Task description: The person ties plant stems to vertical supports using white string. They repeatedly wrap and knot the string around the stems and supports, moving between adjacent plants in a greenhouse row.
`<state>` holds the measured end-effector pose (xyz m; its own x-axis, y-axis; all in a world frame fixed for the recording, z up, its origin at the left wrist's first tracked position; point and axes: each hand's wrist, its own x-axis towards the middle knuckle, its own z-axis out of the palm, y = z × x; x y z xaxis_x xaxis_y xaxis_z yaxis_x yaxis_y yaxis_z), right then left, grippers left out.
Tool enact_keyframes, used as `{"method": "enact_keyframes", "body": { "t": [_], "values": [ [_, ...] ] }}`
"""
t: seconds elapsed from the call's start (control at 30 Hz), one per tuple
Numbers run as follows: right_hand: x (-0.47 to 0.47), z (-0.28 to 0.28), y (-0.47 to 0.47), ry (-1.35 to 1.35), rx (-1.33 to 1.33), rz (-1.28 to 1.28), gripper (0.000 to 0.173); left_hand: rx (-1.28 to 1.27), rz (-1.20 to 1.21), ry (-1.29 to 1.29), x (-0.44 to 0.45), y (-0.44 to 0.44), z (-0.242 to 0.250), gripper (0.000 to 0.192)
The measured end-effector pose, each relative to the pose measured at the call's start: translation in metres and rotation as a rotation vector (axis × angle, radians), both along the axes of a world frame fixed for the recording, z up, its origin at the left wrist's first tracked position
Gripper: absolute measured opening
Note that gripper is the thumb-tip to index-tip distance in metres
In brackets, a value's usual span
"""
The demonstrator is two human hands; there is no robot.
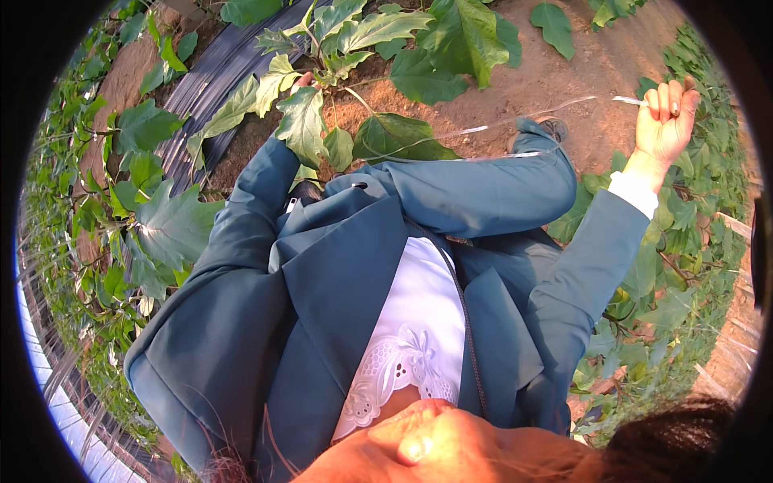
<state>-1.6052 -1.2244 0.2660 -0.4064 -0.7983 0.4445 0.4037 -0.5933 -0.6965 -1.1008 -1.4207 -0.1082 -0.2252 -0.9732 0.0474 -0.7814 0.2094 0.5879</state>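
Note:
My right hand (664,121), raised at the right, is closed on one end of a thin clear plastic string (477,129). From there the string runs leftwards in a loose curve over the soil and my bent knee towards the plant. At the upper left, my left hand (306,81) shows only a bit of its fingers by the stem of a broad-leaved plant (302,124); leaves hide the rest, so what it holds cannot be seen. The plant's lobed leaves hang over my left cuff.
Black plastic mulch film (205,78) runs along the row at the upper left. Bare reddish soil (483,102) lies ahead, with my shoe (552,128) on it. Dense leafy plants (163,223) stand at the left, and more plants (658,265) at the right.

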Motion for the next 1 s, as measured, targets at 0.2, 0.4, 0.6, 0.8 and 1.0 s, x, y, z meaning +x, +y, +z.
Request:
{"method": "enact_keyframes", "body": {
  "t": [0.2, 0.4, 0.6, 0.8, 1.0],
  "values": [
    [0.008, -0.004, -0.006, 0.037, 0.023, -0.030, 0.033, 0.036, -0.029, 0.001, 0.009, -0.007, 0.006, 0.039],
    [0.016, -0.002, -0.007, 0.091, 0.047, -0.076, 0.031, -0.003, -0.122, -0.064, -0.015, 0.027, 0.001, 0.040],
    [0.042, -0.010, -0.019, 0.189, 0.100, -0.071, 0.040, -0.044, -0.085, -0.012, -0.036, -0.005, 0.000, 0.040],
    [0.072, -0.031, -0.092, 0.194, 0.264, -0.252, 0.029, -0.006, 0.025, 0.127, 0.017, -0.063, 0.001, 0.040],
    [0.188, -0.073, -0.181, 0.318, 0.386, 0.062, 0.029, 0.034, 0.068, 0.267, 0.036, -0.068, -0.018, 0.040]
  ]
}}
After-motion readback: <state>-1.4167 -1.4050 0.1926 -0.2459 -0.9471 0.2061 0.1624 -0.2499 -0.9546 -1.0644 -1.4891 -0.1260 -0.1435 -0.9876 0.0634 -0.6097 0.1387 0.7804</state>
